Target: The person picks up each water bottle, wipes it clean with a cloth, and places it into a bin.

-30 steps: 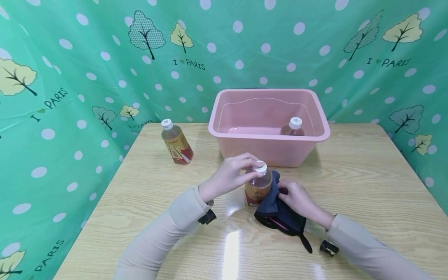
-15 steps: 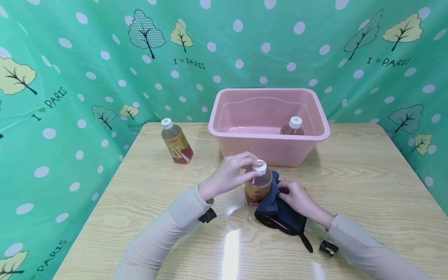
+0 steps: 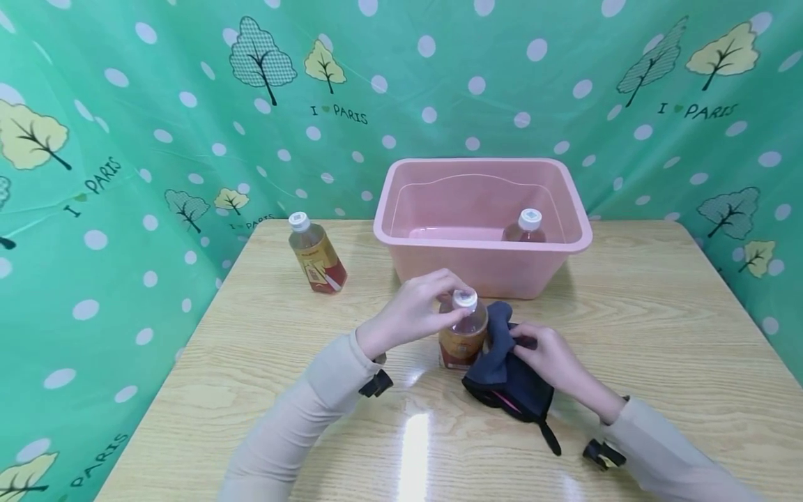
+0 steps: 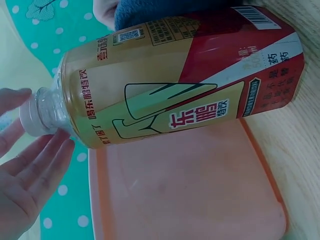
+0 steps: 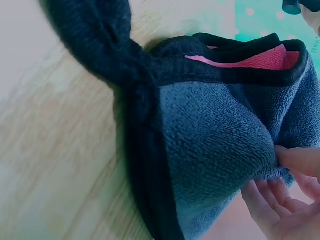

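Observation:
My left hand (image 3: 419, 312) holds a drink bottle (image 3: 463, 343) by its white cap (image 3: 465, 300), thumb and fingers around it. The bottle stands upright on the table, close in front of the pink bin. In the left wrist view its gold and red label (image 4: 185, 95) faces the camera. My right hand (image 3: 551, 357) pinches a folded dark blue towel (image 3: 492, 366) just right of the bottle. Black edging, a pink inner side (image 5: 260, 61) and a hanging loop show on the towel in the right wrist view.
A pink plastic bin (image 3: 464, 268) stands behind my hands, with one white-capped bottle (image 3: 527, 229) inside at its right. Another bottle (image 3: 318, 256) stands at the back left of the wooden table (image 3: 263, 348). A green dotted curtain (image 3: 188, 125) hangs behind and along the sides.
My right hand has drawn the towel slightly right, opening a small gap beside the bottle. My left hand keeps its place at the cap, its fingers shifted a little.

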The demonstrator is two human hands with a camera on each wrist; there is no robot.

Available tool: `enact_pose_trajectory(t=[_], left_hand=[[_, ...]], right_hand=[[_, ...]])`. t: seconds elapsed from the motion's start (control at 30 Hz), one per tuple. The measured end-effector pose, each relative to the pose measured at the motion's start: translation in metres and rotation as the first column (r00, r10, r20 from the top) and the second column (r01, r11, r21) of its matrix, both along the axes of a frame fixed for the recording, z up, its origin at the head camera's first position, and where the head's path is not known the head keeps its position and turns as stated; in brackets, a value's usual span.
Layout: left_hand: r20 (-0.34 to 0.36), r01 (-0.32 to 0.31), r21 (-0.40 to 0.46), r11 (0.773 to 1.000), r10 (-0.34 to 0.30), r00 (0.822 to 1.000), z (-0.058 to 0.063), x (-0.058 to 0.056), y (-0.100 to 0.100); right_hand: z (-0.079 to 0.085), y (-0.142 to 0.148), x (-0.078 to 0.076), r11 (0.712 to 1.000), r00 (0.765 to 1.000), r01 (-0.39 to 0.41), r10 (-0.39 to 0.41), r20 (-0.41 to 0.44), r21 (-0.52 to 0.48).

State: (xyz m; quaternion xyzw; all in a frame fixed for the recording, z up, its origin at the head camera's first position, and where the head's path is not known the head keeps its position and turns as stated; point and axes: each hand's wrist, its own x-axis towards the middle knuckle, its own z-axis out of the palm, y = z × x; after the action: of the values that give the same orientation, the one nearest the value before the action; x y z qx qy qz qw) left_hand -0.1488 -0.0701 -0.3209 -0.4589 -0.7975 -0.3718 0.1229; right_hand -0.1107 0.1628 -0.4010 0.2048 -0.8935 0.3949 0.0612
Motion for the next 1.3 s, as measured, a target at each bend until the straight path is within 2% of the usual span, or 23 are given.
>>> enact_pose_trajectory(t=[0.13, 0.23, 0.4, 0.53, 0.7, 1.03, 1.3], left_hand=[[-0.02, -0.045, -0.013, 0.999, 0.044, 0.999, 0.002, 0.001, 0.001], [-0.064, -0.097, -0.01, 0.995, 0.096, 0.993, 0.002, 0.002, 0.003], [-0.181, -0.187, 0.002, 0.982, 0.185, 0.966, 0.0, 0.004, 0.008], [-0.22, -0.217, 0.014, 0.976, 0.215, 0.952, -0.002, 0.004, 0.011], [-0.214, -0.211, 0.02, 0.977, 0.21, 0.954, -0.003, 0.005, 0.01], [-0.103, -0.108, 0.022, 0.994, 0.11, 0.989, 0.0, 0.004, 0.004], [-0.082, -0.058, 0.016, 0.998, 0.059, 0.995, -0.001, 0.003, 0.001]], right_hand=[[0.004, 0.003, 0.004, 1.0, 1.0, 0.017, -0.017, -0.018, -0.007], [0.006, 0.006, 0.005, 1.0, 0.999, 0.025, -0.025, -0.036, -0.008], [0.006, 0.008, 0.006, 0.999, 0.995, 0.023, -0.026, -0.099, -0.033], [0.007, 0.009, 0.007, 0.998, 0.993, 0.02, -0.027, -0.118, -0.053], [0.008, 0.009, 0.007, 0.998, 0.994, 0.017, -0.025, -0.11, -0.065], [0.007, 0.01, 0.007, 0.998, 0.994, 0.002, -0.009, -0.107, -0.06], [0.008, 0.01, 0.008, 0.998, 0.993, -0.014, 0.007, -0.115, -0.062]])
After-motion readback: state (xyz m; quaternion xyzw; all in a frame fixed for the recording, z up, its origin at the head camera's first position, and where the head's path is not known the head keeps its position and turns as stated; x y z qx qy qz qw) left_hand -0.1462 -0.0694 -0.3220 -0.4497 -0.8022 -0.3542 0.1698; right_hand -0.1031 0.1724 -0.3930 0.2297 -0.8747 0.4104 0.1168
